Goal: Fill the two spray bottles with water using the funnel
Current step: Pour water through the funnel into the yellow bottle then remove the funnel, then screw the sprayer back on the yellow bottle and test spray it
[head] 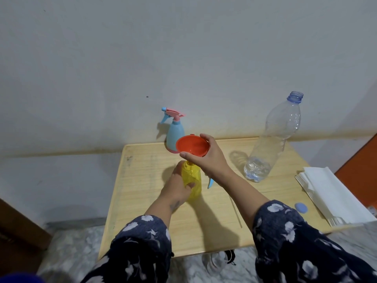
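Note:
A yellow spray bottle (193, 180) stands open-necked in the middle of the wooden table (220, 221), gripped around its body by my left hand (178, 184). My right hand (208, 156) holds a red funnel (191, 145) by its rim, its spout at the yellow bottle's neck. A blue spray bottle (175, 135) with its pink and blue trigger head on stands at the table's far edge, behind the funnel. A clear plastic water bottle (273, 139), uncapped, stands at the right with a little water in its bottom.
A loose spray head (210, 182) lies partly hidden under my right wrist. A blue cap (301, 207) lies near a stack of white paper napkins (332, 195) at the table's right edge. A wall rises just behind the table.

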The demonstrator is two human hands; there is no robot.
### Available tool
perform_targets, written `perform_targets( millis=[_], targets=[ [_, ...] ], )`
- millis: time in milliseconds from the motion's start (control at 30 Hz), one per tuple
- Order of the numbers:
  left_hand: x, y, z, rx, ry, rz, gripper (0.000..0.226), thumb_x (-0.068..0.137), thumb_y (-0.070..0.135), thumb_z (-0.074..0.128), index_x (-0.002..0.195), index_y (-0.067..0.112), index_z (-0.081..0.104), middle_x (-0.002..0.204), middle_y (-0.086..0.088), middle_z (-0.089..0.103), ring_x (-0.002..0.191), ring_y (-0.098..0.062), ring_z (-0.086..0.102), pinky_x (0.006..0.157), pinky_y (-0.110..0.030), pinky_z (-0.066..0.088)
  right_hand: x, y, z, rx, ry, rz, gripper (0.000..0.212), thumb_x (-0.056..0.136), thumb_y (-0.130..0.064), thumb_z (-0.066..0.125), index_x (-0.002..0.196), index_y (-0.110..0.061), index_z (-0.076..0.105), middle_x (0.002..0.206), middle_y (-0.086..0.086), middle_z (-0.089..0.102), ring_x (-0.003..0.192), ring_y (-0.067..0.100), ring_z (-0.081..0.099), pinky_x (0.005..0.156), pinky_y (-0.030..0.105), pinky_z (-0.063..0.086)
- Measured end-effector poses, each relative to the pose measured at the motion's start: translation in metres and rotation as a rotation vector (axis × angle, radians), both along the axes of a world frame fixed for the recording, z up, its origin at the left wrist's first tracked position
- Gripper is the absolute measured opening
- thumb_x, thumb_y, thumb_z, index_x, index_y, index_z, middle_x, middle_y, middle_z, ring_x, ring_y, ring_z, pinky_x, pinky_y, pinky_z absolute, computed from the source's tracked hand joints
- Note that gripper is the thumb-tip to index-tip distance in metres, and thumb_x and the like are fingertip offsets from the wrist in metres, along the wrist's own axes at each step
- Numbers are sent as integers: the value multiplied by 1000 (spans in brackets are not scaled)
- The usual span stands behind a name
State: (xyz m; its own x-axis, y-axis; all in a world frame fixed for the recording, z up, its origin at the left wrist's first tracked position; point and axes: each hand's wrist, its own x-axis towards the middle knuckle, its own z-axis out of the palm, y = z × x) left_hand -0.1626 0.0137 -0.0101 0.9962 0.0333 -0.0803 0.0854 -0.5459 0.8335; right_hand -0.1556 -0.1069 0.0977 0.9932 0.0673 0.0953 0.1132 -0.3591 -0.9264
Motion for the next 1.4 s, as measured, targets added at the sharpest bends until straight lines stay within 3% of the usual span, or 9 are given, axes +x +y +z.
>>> perform_targets(
  millis=[367,533,700,867,1033,1133,1267,1333,1400],
  targets=[
    [-4,0,3,13,-39,-10,69,83,29,67,136,44,26,128,8,51,115,-22,56,95,-47,50,11,-7,9,-10,44,26,91,68,-44,81,142,-19,34,124,-7,43,112,11,46,93,28,46],
    [-7,0,-7,-21,-43,-1,88,76,35,72,144,46,17,140,14,45,126,-18,47,105,-44,42,42,-27,11,100,153,-72,93,69,-49,79,142,-17,31,121,0,45,113,21,52,98,43,49],
    [-4,-6,-15,-60,-84,77,90,76,29,78,144,43,21,132,19,42,120,-10,46,98,-33,43,88,-55,-20,-218,241,-140,93,72,-53,75,139,-6,31,127,7,49,102,22,54,72,33,53],
    [-1,-13,-26,-116,-123,134,94,62,41,72,143,39,25,138,12,44,126,-9,47,104,-34,42,130,-76,-73,-557,336,-232,87,78,-55,68,134,0,30,136,18,41,115,33,53,76,32,41],
    [0,-17,-30,-126,-136,186,98,53,42,67,143,31,29,132,8,46,121,-15,50,101,-37,46,154,-87,-96,-505,422,-360,84,83,-47,67,138,2,25,141,19,35,127,36,43,99,43,40],
    [0,-20,-29,-73,-173,196,102,53,45,68,145,23,29,130,8,44,117,-16,50,93,-32,46,155,-92,-97,-428,463,-377,102,82,-49,67,149,-5,4,153,17,20,138,36,29,109,49,31],
    [2,-24,-25,-81,-152,222,99,56,32,74,144,29,28,129,11,42,117,-14,49,93,-29,45,143,-91,-89,-830,182,-307,105,79,-61,60,151,-19,-4,151,19,15,135,36,24,105,50,34],
    [4,-24,-24,-120,-133,229,96,57,31,74,141,38,27,130,12,44,118,-13,50,97,-31,46,133,-84,-83,-1007,-105,-219,80,86,-55,54,146,-20,16,138,15,33,121,33,39,90,44,42],
    [5,-23,-24,-126,-134,221,96,57,33,73,141,37,28,131,12,44,120,-12,49,101,-30,44,122,-76,-78,-1000,-117,-100,52,92,-38,50,135,-16,33,120,12,51,104,30,52,71,37,43]
  ],
)
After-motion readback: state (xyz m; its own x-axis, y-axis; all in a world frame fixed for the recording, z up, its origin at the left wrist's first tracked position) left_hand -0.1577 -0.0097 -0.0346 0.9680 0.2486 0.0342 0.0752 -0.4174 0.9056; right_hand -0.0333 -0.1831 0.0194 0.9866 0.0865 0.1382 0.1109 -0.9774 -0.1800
